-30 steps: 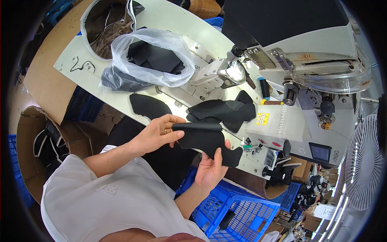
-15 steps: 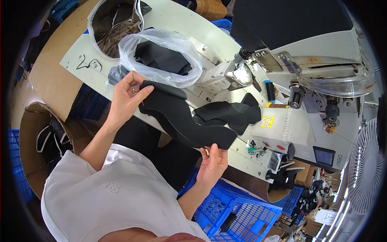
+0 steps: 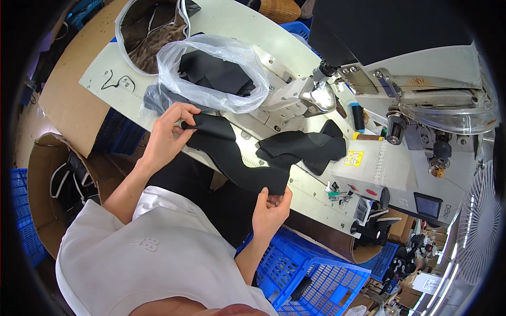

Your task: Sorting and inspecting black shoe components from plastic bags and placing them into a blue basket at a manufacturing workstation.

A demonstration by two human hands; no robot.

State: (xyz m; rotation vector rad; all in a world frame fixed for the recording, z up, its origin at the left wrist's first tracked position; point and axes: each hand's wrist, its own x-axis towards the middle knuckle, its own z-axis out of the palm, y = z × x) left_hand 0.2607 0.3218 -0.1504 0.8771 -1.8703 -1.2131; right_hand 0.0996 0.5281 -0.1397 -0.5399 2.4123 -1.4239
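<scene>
A curved black fabric piece (image 3: 232, 158) stretches between my hands over the near edge of the white sewing table (image 3: 311, 197). My left hand (image 3: 171, 129) pinches its upper left end, where the material folds over. Its lower right end is pinched between thumb and fingers of my right hand (image 3: 273, 208). Just beyond it, more black cut pieces (image 3: 300, 147) lie overlapped on the table, next to the sewing machine (image 3: 390, 163). A clear plastic bag (image 3: 253, 100) stands open past my left hand, with black pieces (image 3: 216, 73) inside.
A white-rimmed round container (image 3: 124, 47) with brown fuzzy material stands at the far left of the table. A dark thread (image 3: 118, 81) lies nearby. Blue plastic baskets (image 3: 316, 274) sit below on the right, a cardboard box (image 3: 45, 195) at the left. Small tools (image 3: 337, 194) lie beside the machine.
The held piece has moved slightly left and its right end has drawn in toward me. My right hand has shifted a little left and its fingers have closed more on the edge.
</scene>
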